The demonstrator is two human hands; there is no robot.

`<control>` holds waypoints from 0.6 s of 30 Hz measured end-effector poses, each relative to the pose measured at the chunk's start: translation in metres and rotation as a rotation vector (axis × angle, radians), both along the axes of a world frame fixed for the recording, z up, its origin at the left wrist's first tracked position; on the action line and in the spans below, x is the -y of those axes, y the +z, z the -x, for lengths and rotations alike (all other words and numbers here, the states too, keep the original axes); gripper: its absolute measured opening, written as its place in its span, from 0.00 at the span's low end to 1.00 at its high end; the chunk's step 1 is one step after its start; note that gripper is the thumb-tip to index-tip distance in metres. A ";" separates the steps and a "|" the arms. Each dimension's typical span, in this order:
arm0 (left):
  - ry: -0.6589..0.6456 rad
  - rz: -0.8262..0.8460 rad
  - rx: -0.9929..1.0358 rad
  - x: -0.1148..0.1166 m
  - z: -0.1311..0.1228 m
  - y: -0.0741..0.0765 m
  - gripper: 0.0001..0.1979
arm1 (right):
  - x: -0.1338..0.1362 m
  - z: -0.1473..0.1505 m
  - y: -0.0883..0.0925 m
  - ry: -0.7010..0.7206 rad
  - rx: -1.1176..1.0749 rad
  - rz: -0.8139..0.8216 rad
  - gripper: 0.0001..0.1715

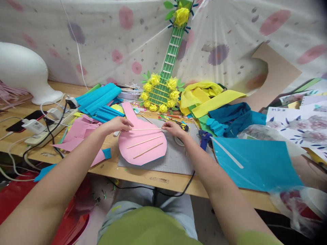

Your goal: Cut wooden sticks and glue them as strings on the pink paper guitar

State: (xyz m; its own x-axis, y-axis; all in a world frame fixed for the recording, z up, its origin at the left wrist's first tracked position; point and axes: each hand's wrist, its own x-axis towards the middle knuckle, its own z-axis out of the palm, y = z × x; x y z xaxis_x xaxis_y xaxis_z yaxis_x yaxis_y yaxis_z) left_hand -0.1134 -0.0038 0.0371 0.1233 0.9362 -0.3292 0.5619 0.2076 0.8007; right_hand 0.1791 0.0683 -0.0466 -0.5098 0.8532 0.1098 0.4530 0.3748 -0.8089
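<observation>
A pink guitar-shaped cutout (144, 149) with a rounded body and short neck lies on a grey cutting mat (181, 160). Across its upper body runs a thin wooden stick (146, 129), pinched at the left end by my left hand (120, 125) and at the right end by my right hand (172, 129). Below it, an upper loose stick (143, 142) and a lower loose stick (148, 150) rest slanted and roughly parallel on the pink surface. A blue edge shows under the cutout's lower right rim.
Behind stands a green paper guitar (167, 66) trimmed with yellow flowers. To the right are a blue glue gun (205, 139), a yellow-black cutter (182, 126) and a blue sheet (258, 163). On the left lie pink scraps (79, 132), a power strip (48, 131) with cables, and a foam head (22, 71).
</observation>
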 end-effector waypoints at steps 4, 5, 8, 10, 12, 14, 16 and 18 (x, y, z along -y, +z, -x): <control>-0.223 0.043 -0.337 -0.002 -0.009 0.009 0.07 | -0.001 0.006 -0.001 0.025 0.036 -0.016 0.11; -0.260 0.048 -0.397 -0.003 -0.012 0.010 0.05 | -0.001 0.007 -0.001 0.032 0.042 -0.018 0.10; -0.311 0.054 -0.483 -0.001 -0.022 0.015 0.06 | -0.001 0.009 -0.001 0.063 0.050 -0.018 0.09; -0.317 0.053 -0.488 0.001 -0.027 0.016 0.08 | -0.001 0.010 0.001 0.075 0.055 -0.021 0.09; -0.324 0.057 -0.496 0.002 -0.030 0.016 0.08 | -0.001 0.010 0.001 0.076 0.065 -0.029 0.09; -0.323 0.064 -0.507 0.003 -0.031 0.015 0.08 | -0.001 0.011 0.002 0.075 0.070 -0.031 0.09; -0.318 0.076 -0.510 0.003 -0.032 0.013 0.08 | -0.001 0.012 0.003 0.078 0.073 -0.031 0.09; -0.308 0.084 -0.512 0.002 -0.032 0.012 0.07 | 0.000 0.014 0.004 0.080 0.076 -0.034 0.08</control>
State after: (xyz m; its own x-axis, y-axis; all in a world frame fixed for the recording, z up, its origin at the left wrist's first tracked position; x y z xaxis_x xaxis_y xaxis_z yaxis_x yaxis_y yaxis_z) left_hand -0.0817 -0.0060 0.0488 0.1904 0.8507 -0.4900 0.9162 0.0253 0.4000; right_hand 0.1654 0.0687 -0.0428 -0.5843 0.8058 0.0965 0.4799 0.4390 -0.7596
